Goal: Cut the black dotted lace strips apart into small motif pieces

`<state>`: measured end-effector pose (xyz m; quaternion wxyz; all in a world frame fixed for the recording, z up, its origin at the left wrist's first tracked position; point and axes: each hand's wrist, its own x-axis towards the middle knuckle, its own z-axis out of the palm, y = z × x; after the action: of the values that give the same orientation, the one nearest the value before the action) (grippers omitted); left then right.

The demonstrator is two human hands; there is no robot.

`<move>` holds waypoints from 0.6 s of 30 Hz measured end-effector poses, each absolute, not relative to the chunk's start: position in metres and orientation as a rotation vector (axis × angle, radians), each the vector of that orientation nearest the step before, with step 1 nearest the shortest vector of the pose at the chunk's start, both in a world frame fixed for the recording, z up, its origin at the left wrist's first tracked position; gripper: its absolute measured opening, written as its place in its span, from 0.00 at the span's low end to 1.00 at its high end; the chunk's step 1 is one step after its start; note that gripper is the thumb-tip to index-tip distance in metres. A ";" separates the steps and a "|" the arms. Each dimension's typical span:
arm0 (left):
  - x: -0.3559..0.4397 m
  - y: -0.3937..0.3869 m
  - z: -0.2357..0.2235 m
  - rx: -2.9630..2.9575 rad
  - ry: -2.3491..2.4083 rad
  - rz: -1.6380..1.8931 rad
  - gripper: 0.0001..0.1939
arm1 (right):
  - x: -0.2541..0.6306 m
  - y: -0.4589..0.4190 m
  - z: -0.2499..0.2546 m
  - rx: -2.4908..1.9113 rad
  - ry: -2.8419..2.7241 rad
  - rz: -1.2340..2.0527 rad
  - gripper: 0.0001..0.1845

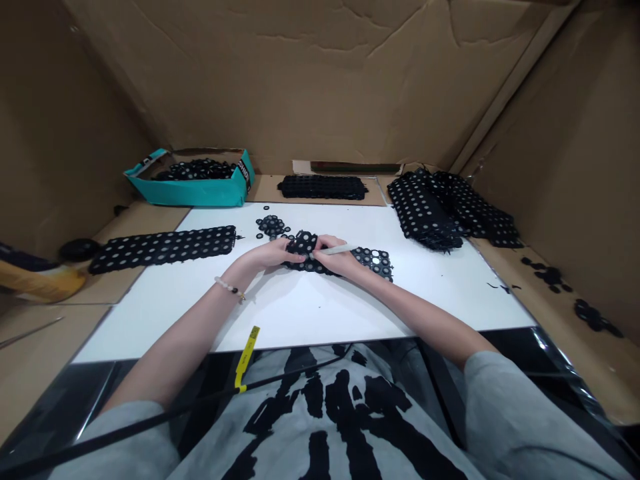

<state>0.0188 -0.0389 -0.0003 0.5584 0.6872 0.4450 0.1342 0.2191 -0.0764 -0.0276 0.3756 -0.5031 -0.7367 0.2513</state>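
Observation:
In the middle of the white board point(320, 307), my left hand point(274, 254) pinches the folded-up end of a black strip point(381, 264) dotted with round grey discs. My right hand point(334, 252) grips a slim white pen-like tool point(342, 249), its tip against the strip beside the left fingers. The strip's middle lies partly under my right hand and wrist. Just beyond my left hand is a small heap of loose black rings point(271, 225), a few scattered around it.
A teal box point(195, 192) of black dotted pieces stands at back left. One dotted strip point(165, 248) lies left; a stack of strips point(323, 187) sits at the back, a larger pile point(425, 207) at right. Cardboard walls point(320, 87) enclose the board. A yellow tag point(247, 357) hangs in front.

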 end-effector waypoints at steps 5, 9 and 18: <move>0.010 -0.037 0.014 1.805 1.163 0.259 0.23 | 0.235 -0.070 -0.019 -1.200 -1.852 1.034 0.07; 0.011 -0.041 0.019 1.842 1.181 0.256 0.26 | 0.242 -0.071 -0.013 -1.138 -1.808 1.096 0.07; 0.026 -0.049 0.005 1.851 1.243 0.351 0.23 | 0.237 -0.073 -0.017 -1.218 -1.765 1.065 0.04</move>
<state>0.0257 -0.0487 0.0046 0.4279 0.7411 0.4979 0.1405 0.2373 -0.0725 -0.0175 0.3650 -0.4734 -0.6864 0.4141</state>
